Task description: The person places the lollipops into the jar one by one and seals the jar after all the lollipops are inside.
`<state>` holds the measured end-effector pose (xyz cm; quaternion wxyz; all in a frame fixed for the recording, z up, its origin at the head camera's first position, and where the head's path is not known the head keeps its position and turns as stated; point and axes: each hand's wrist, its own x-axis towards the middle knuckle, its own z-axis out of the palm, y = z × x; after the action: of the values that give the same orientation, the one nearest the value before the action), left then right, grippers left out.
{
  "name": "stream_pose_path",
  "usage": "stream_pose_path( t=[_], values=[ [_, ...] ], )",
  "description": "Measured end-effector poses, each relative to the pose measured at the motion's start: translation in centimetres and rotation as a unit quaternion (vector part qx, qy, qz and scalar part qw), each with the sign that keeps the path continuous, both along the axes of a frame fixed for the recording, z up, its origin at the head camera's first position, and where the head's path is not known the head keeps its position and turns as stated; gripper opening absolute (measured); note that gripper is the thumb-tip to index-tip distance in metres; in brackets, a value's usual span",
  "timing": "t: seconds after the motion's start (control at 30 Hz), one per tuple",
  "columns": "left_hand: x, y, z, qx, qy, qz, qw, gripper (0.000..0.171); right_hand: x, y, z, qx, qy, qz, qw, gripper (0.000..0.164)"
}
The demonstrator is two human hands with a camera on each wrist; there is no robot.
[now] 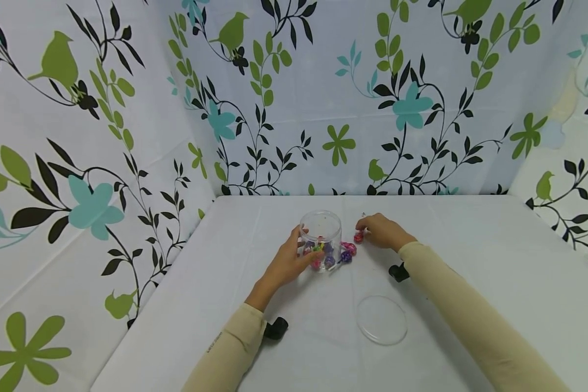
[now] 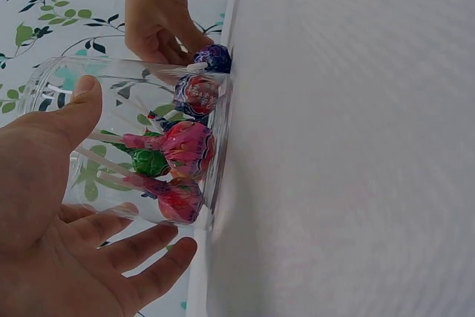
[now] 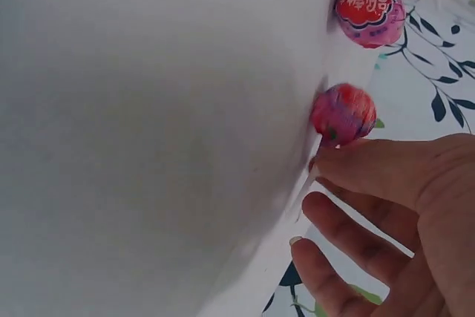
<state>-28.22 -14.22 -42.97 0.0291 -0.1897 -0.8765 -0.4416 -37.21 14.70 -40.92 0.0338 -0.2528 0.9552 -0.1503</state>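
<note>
A clear round jar (image 1: 320,224) stands on the white table with several wrapped lollipops (image 2: 188,149) inside, pink, green and purple, heads toward the bottom. My left hand (image 1: 289,258) holds the jar from the left, thumb on one side and fingers around the other. To the jar's right, my right hand (image 1: 381,231) pinches the stick of a red and pink lollipop (image 3: 344,114) just below its head, low over the tabletop. Between the jar and that hand lie a pink lollipop (image 1: 350,249) and a purple lollipop (image 1: 346,256).
A clear round lid (image 1: 382,320) lies flat on the white tabletop (image 1: 318,337), nearer than the jar and to its right. Patterned cloth (image 1: 338,109) with birds and leaves hangs behind the table and along both sides.
</note>
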Motion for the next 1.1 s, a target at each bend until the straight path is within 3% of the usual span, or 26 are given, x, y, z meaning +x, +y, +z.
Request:
stream_pose_path(
  t=[0.17, 0.6, 0.8, 1.1],
  values=[
    [0.0, 0.0, 0.1, -0.003, -0.001, -0.001, 1.0000, 0.096, 0.2, 0.6, -0.3, -0.013, 0.005, -0.001, 1.000, 0.014],
    [-0.1, 0.3, -0.1, -0.009, -0.001, 0.002, 1.0000, 0.097, 1.5, 2.3, -1.3, -0.079, 0.011, -0.004, 0.997, 0.005],
    [-0.1, 0.3, -0.3, -0.009, -0.001, 0.003, 1.0000, 0.097, 1.7, 2.8, -1.4, -0.084, 0.004, -0.015, 0.996, 0.005],
    [0.0, 0.1, 0.1, -0.003, 0.000, -0.001, 1.0000, 0.096, 2.8, 2.0, 1.3, -0.102, 0.035, -0.013, 0.994, 0.006]
  ],
)
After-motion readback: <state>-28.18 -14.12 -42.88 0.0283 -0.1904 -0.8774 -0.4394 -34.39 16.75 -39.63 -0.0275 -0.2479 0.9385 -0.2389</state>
